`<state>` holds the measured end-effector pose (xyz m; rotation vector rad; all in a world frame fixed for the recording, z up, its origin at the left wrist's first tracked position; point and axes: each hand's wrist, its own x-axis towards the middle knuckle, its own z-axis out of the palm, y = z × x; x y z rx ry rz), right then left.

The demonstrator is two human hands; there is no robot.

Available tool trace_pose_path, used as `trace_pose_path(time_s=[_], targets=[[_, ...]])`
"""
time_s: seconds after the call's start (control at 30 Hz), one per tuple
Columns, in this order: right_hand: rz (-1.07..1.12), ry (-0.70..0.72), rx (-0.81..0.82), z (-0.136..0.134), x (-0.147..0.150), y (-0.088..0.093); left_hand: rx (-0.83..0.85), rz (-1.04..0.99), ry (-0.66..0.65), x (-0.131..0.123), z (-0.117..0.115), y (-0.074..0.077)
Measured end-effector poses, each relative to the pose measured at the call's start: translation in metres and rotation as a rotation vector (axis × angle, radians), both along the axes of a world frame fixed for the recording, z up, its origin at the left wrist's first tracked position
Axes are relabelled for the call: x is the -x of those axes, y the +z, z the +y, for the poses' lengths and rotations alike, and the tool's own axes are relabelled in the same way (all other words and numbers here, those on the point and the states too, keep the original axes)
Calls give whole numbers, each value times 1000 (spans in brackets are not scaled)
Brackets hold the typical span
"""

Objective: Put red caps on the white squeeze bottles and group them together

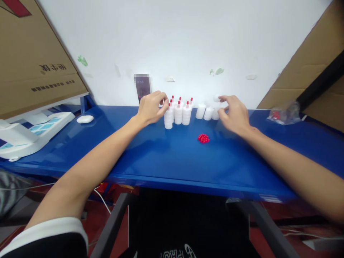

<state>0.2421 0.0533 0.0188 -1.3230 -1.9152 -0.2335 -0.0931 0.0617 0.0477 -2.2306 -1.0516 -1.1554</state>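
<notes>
Several white squeeze bottles with red-tipped nozzles [178, 115] stand in a cluster near the back of the blue table. At the cluster's left front, my left hand [152, 108] is closed in a pinch at the small red cap [169, 105] of one bottle. To the right stand a few white bottles [200, 111] without red tips. Over these reaches my right hand [235, 114], thumb and index finger apart. A pale rounded white thing [216, 98] is by its index fingertip, blurred against the wall. In front of the bottles lies a small pile of red caps [203, 138].
A phone [143, 87] leans on the wall behind my left hand. On the left are a white oval case [85, 119], a white device with blue panels [40, 130] and a cardboard box [40, 61]. A clear plastic bag [285, 115] with something red lies at right, beside more cardboard [309, 71].
</notes>
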Motion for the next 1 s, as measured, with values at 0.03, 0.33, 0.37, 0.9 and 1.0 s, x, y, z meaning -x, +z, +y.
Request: trace_pose_path(time_s=[0.03, 0.33, 0.37, 0.9, 1.0], targets=[[-10, 3, 5, 0, 0, 0, 8, 17, 1, -2, -1, -1], [-117, 36, -59, 11, 6, 3, 47, 33, 25, -6, 1, -7], [-126, 35, -56, 13, 7, 5, 53, 32, 24, -7, 1, -8], [-313, -13, 158, 41, 12, 56, -57, 24, -47, -19, -5, -9], [-365, -11, 180, 42, 13, 57, -53, 50, -91, -19, -7, -8]])
